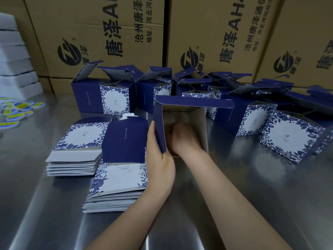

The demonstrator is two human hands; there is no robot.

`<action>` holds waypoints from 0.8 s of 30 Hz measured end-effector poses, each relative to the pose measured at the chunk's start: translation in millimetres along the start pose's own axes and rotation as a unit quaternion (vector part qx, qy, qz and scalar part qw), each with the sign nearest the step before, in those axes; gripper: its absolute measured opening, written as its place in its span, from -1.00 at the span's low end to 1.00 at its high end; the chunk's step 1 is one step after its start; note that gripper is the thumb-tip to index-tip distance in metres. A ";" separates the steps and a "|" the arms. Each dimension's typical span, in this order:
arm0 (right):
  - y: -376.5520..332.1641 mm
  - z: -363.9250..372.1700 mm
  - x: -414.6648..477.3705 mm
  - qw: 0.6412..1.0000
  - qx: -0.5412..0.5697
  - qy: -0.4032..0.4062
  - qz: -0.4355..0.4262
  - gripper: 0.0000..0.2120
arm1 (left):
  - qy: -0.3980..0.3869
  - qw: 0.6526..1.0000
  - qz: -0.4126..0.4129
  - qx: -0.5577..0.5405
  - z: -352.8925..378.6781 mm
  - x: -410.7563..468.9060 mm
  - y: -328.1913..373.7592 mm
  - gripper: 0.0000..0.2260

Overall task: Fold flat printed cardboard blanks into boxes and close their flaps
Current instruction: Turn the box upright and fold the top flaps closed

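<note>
- At nine o'clock from the hands, two stacks of flat blanks (115, 165) lie on the steel table (234, 204); a careless left elbow could probably fan the near stack out (it sits just beside that forearm).
- The left hand (159, 156) is clamped on the left wall of the half-formed box (182, 123), thumb outside, fingers behind the edge. If that pinch slackens, the tube may spring back towards flat.
- The box stands at centre, mouth open towards the wearer, its long axis running from six to twelve o'clock, top flap at twelve.
- The right hand (182, 138) is inside the box, blurred; I cannot tell whether its fingers are curled or spread. Pushing too hard might buckle the far flaps instead of seating them.
- At two o'clock, finished boxes (292, 134) crowd close and could be knocked.
</note>
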State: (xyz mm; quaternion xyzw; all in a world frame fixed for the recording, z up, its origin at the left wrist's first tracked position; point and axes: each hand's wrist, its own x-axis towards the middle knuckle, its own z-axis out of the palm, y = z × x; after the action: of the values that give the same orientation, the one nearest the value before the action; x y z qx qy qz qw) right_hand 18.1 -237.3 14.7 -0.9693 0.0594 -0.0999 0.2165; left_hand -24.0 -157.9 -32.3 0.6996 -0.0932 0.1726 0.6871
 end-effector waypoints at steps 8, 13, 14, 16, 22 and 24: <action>1.3 0.3 9.5 0.993 -0.082 -0.089 -0.011 -0.63 | -0.019 0.999 0.015 0.026 -1.6 -3.0 7.5 -0.26; -7.0 -1.7 -2.8 0.982 0.161 0.098 -0.016 -0.78 | -0.008 1.000 0.002 0.024 -3.4 2.5 7.3 -0.24; -11.3 -4.0 -10.8 0.969 0.195 0.146 -0.034 -0.78 | -0.006 1.000 0.001 0.021 -2.8 3.8 5.8 -0.26; -20.4 -9.9 -33.5 0.926 0.235 0.274 -0.111 -0.72 | -0.011 1.000 0.000 0.026 -1.9 4.4 3.6 -0.28; -2.2 -47.5 -72.0 0.703 0.380 0.500 -0.334 -0.64 | -0.018 1.000 0.010 -0.002 -5.9 6.4 13.7 -0.20; 19.3 -60.3 -64.6 0.705 0.411 0.515 -0.261 -0.61 | -0.019 1.000 0.015 0.004 -7.6 7.5 18.0 -0.18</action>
State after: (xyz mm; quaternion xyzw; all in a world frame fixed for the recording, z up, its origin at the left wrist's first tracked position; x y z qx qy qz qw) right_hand -59.4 -269.0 48.9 -0.5588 -0.1405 -0.6509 0.4944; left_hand -24.5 -150.3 -12.9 0.7045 -0.1159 0.1696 0.6794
